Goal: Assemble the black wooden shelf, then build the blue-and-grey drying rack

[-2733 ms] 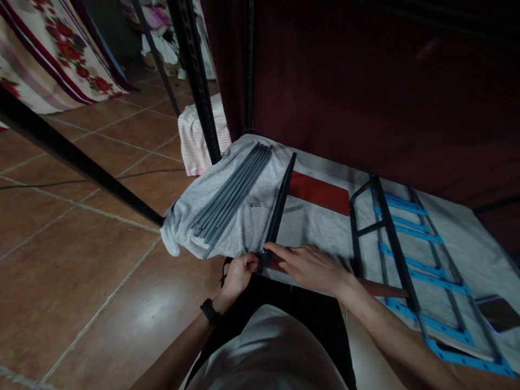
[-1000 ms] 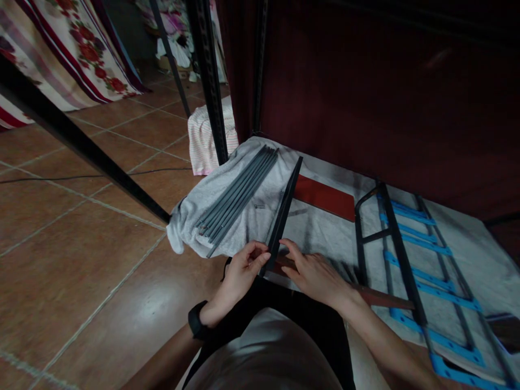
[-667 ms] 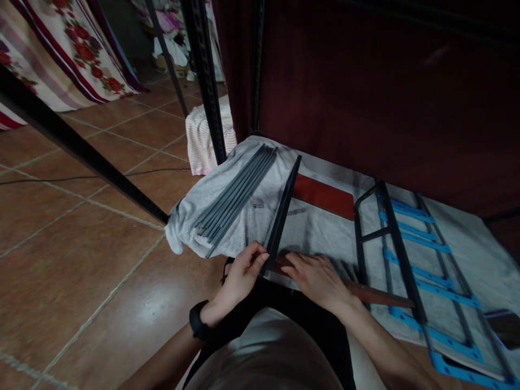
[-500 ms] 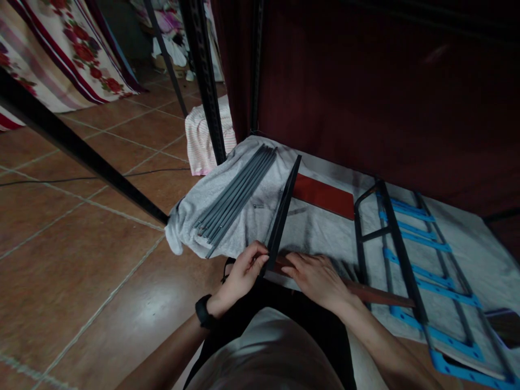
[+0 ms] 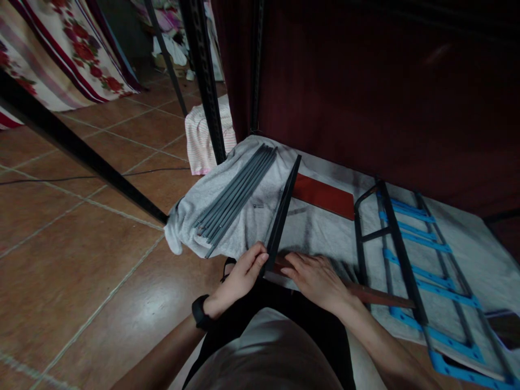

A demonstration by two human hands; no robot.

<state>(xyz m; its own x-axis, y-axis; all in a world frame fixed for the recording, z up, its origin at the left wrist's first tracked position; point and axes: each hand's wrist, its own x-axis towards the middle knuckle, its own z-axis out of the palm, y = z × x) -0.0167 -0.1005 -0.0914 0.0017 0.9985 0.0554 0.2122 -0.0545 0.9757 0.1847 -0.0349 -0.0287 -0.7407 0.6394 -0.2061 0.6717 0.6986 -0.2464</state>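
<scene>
A: What is the work surface?
B: A grey cloth (image 5: 325, 235), which is soft and wrinkled. It can let parts tilt, so check that each one lies flat before applying force.

A: What stands on the right?
B: A black rack (image 5: 402, 252) with blue strips. Avoid knocking it with the right forearm.

A: And on the left?
B: A bundle of grey rods (image 5: 238, 192). Leave these undisturbed; they look liable to roll.

A: Which flat pieces are near?
B: A red board (image 5: 324, 196), just beside the far part of the bar, and a brown strip (image 5: 377, 297) at the near edge, running under the right hand toward the rack.

A: Where is the black bar (image 5: 282, 216)?
B: On the cloth between the rods and the red board, its near end before the person's lap.

A: State of the hands?
B: The right hand (image 5: 317, 279) is open, loosely spread on the brown strip, gripping nothing visible. Press evenly with it to steady the strip. The left hand (image 5: 244, 273) has thumb and fingers closed at the bar's near end; whether they also pinch a small part cannot be told. Use light fingertip pressure.

A: Smallest item?
B: A screw (image 5: 259, 206), lying loose between rods and bar. Avoid sweeping it into a fold.
</scene>
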